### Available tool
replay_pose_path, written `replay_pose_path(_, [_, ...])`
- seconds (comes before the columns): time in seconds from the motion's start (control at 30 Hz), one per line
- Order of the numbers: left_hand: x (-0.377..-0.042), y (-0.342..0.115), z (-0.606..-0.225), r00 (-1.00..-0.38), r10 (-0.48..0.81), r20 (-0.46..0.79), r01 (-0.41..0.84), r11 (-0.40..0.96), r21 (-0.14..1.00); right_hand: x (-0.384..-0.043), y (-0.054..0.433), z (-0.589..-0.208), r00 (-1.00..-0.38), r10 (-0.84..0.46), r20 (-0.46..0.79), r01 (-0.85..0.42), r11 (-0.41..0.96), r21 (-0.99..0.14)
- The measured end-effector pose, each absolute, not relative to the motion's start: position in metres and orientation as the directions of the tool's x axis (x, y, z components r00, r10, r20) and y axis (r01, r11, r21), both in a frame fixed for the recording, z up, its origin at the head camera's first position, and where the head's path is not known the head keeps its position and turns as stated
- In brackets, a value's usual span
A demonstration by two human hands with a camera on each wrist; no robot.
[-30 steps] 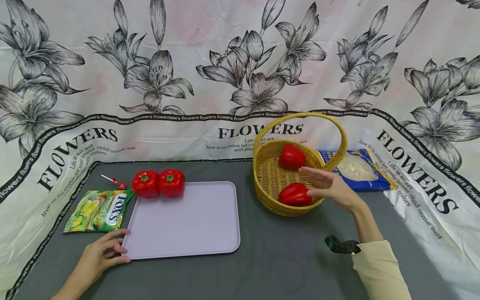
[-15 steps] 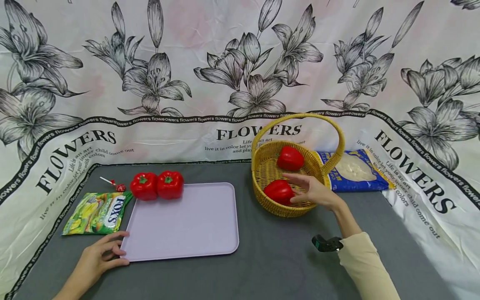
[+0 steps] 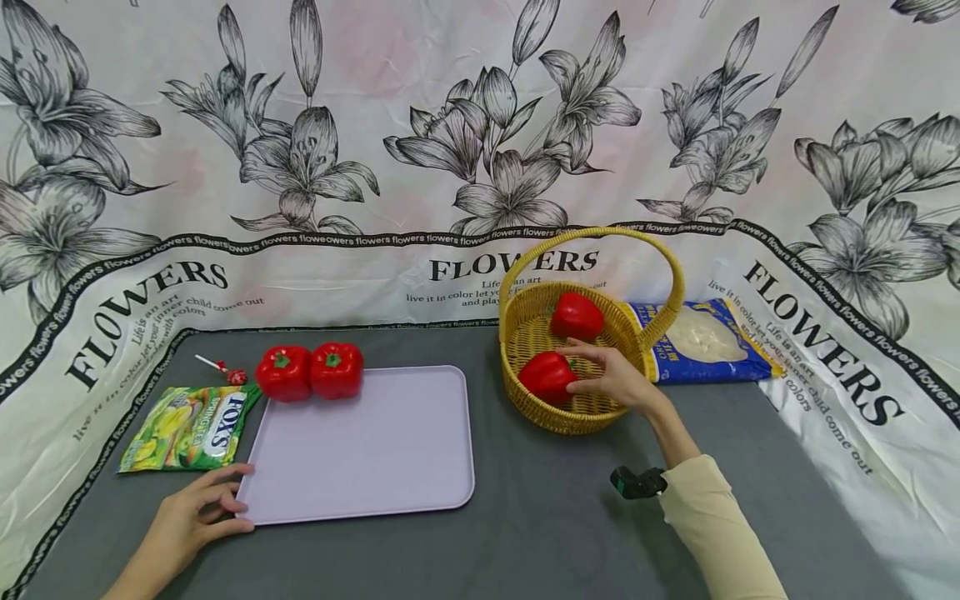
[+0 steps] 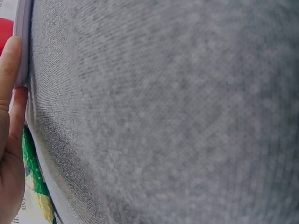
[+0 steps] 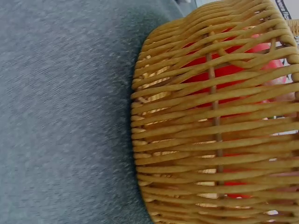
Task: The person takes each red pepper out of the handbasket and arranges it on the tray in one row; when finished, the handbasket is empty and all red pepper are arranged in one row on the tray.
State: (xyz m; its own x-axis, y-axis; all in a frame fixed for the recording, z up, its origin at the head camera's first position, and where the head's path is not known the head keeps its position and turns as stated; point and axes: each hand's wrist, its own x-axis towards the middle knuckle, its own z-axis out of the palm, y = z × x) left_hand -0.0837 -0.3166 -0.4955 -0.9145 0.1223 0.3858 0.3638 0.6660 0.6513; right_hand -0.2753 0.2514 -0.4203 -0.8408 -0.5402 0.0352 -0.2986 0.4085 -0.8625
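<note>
Gripping the lilac tray [image 3: 360, 454] by its near left corner, left hand [image 3: 189, 518] with fingers bent, right hand [image 3: 618, 377] half open about the nearer red bell pepper [image 3: 543, 379], inside the yellow wicker basket [image 3: 543, 416], whether held I cannot tell

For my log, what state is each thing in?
Tray: flat
Wicker basket: upright
Near basket bell pepper: on its side
Far basket bell pepper: inside
Left tray bell pepper: upright
Right tray bell pepper: upright
Fox's bag: flat
Lollipop: lying down
Blue bag: flat
Left hand: touching tray
Right hand: at near pepper, grip unclear
</note>
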Motion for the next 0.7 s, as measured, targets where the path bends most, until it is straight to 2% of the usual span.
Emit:
replay_pose_path(0.17, [-0.082, -0.3158, -0.4958, -0.919, 0.116, 0.376, 0.351, 0.673, 0.651, -0.2766, 0.2462, -0.4202, -0.822, -0.567, 0.05, -0.313, 0.376, -0.872])
replay_pose_path(0.3, [-0.0835, -0.3157, -0.4961, -0.925, 0.111, 0.364, 0.338, 0.68, 0.65, -0.2746, 0.2436, -0.4207, -0.86, -0.51, 0.028, -0.287, 0.439, -0.851])
replay_pose_path(0.4, [-0.0835, -0.3154, -0.4968, -0.92, 0.118, 0.374, 0.352, 0.668, 0.656, -0.2718, 0.2443, -0.4194, -0.862, -0.507, -0.022, -0.256, 0.471, -0.844])
replay_pose_path(0.57, [-0.0831, -0.3152, -0.4979, -0.918, 0.118, 0.378, 0.358, 0.656, 0.665, -0.2703, 0.2483, -0.4168, -0.802, -0.595, -0.045, -0.234, 0.383, -0.894])
replay_pose_path(0.7, [-0.0823, -0.3165, -0.4971, -0.92, 0.112, 0.376, 0.351, 0.664, 0.66, -0.2744, 0.2465, -0.4193, -0.816, -0.577, -0.029, -0.219, 0.356, -0.908])
